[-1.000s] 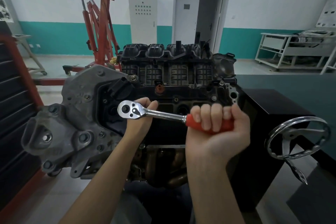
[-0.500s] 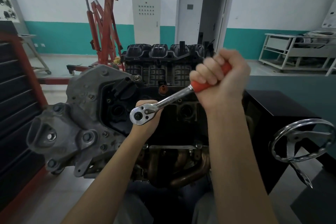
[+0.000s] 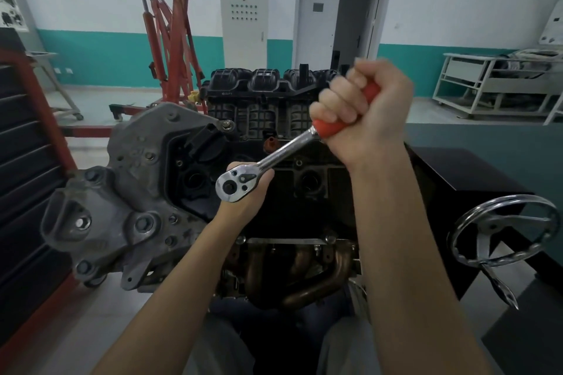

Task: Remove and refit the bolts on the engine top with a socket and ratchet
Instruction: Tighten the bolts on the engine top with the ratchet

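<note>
Engine [image 3: 274,137] sits directly ahead of and below both my hands. Ratchet [image 3: 274,158] lies across its top, long axis running from head at lower left up to the red grip at upper right. Right hand [image 3: 362,113] fists the grip, farther out. Left hand [image 3: 246,192] is nearer me, cupped under the head, steadying it. Socket and bolt hidden beneath; seating cannot be told. Next swing pivots about my left hand.
</note>
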`<state>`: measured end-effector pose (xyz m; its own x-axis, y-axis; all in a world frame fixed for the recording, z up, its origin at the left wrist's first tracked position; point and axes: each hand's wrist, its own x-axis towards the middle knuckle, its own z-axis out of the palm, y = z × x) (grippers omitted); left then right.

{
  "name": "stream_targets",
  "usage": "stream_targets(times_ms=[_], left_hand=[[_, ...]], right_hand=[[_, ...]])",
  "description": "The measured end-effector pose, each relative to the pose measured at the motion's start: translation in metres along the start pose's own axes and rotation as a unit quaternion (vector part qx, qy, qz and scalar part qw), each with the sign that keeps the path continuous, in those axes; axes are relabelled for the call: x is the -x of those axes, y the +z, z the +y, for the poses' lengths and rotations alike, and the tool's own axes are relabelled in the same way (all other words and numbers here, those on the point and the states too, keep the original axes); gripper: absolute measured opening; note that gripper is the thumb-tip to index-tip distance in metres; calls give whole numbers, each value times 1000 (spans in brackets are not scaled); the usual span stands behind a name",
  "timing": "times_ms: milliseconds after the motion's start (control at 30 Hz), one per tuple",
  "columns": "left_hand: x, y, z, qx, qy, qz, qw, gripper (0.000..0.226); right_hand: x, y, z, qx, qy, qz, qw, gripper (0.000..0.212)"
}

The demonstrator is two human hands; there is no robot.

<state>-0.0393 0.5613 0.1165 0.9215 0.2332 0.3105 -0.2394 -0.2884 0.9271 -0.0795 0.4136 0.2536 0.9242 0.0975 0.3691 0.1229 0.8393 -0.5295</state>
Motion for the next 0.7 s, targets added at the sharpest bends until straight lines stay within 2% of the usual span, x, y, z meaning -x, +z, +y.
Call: stream_targets(times_ms=[33,100,167,300,400,500,600,700], left_hand=[[0,1,0,-4,-8,-6,1000,28],[-2,2,0,18,18,-12,1000,40],[-1,0,5,37,11,-2,999,45],[6,-5,15,68,109,-42,991,37],[7,-6,14,71,119,-49,989,40],[5,-6,13,46,116,-43,991,44],[0,-3,9,14,61,-6,998,45],[-2,1,6,-22,30,-5,999,32]], right_hand=[[-6,5,-2,13,19,-2,1000,35],[-8,8,0,10,20,7,1000,35],[7,1,8,-28,-30,33,999,35],[62,-24,34,-130,-151,97,975,33],[82,-33,45,-157,-181,119,964,30],[65,-31,32,-126,-150,78,978,30],[27,-17,9,-50,-74,34,995,29],[-3,-1,-1,-1,7,23,1000,35]])
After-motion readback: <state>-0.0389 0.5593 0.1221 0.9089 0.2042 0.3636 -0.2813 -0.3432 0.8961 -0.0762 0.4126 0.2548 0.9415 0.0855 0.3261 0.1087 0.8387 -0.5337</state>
